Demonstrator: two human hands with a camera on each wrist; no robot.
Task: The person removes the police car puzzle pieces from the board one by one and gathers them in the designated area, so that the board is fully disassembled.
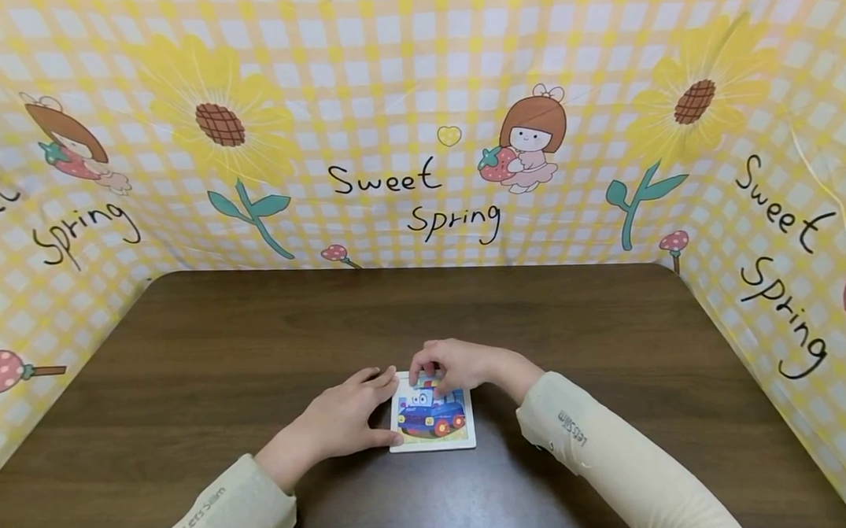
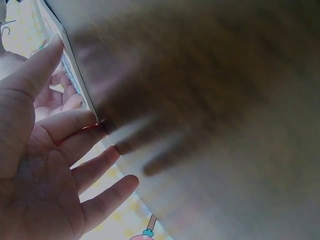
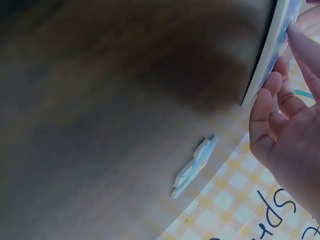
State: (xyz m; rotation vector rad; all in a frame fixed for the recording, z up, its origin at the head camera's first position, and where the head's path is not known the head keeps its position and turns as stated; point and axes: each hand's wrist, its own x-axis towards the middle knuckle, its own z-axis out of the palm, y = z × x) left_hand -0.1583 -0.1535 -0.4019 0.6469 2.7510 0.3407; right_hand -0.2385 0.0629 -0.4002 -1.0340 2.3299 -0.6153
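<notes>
A square jigsaw puzzle (image 1: 433, 423) with a white border and a blue cartoon car picture lies flat on the table. My left hand (image 1: 345, 417) rests along its left side, thumb on the lower left corner and fingertips by the upper left corner. Those fingers are spread and fairly straight in the left wrist view. Over the puzzle's top part, my right hand (image 1: 463, 363) bends its fingers, with the thumb touching the picture. Whether a piece sits between thumb and fingers is unclear. The right wrist view shows a loose, pale blue puzzle piece (image 3: 194, 167) on the table.
The dark wooden table (image 1: 291, 317) stretches around the puzzle on every side. A yellow checked cloth (image 1: 387, 84) with flowers and lettering stands behind it and along both sides. Both forearms wear light sleeves (image 1: 615, 445).
</notes>
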